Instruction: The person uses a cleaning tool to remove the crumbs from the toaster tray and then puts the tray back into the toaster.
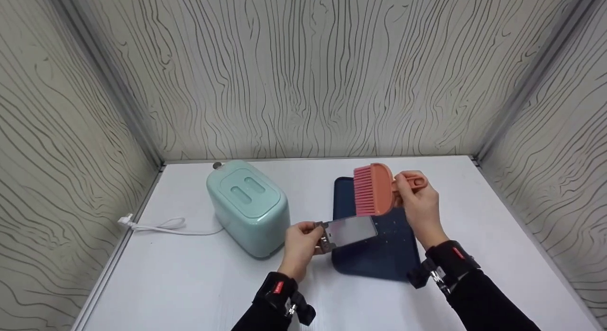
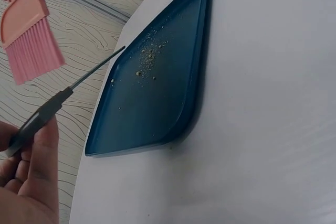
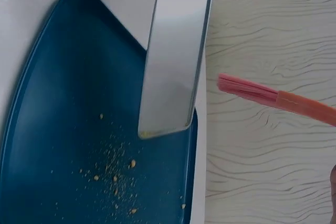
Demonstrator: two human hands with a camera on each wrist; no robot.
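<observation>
Red tags [image 1: 278, 287] sit on the black wristbands [image 1: 453, 257]; their pale lettering is too small to read.

The left hand [image 1: 298, 245] pinches a toaster crumb tray [image 1: 352, 230] between thumb and fingers at its dark grey end piece. The tray is a thin, flat rectangle of smooth silvery metal with a low rim, and its plate reaches out beyond the fingertips, raised over a navy-blue serving tray [image 1: 374, 264]. A yellowish residue shows at a far corner of the metal. The right hand [image 1: 422, 210] grasps a hand brush [image 1: 381, 188] by its orange plastic handle, which has a hole near the end. The head is broad and rounded at the back, with a straight row of pink bristles pointing away from the grip, towards the crumb tray; in the wrist views the two stand apart.

The serving tray is matt, with a raised lip and rounded corners, and tan crumbs [image 3: 115, 177] are scattered over its floor. Left of it stands a glossy mint-green toaster [image 1: 249, 203], its lid moulded with two oblong recesses. A white cord [image 1: 194, 233] runs from it to a plug [image 1: 125, 220] at the table's [image 1: 180, 283] edge.
</observation>
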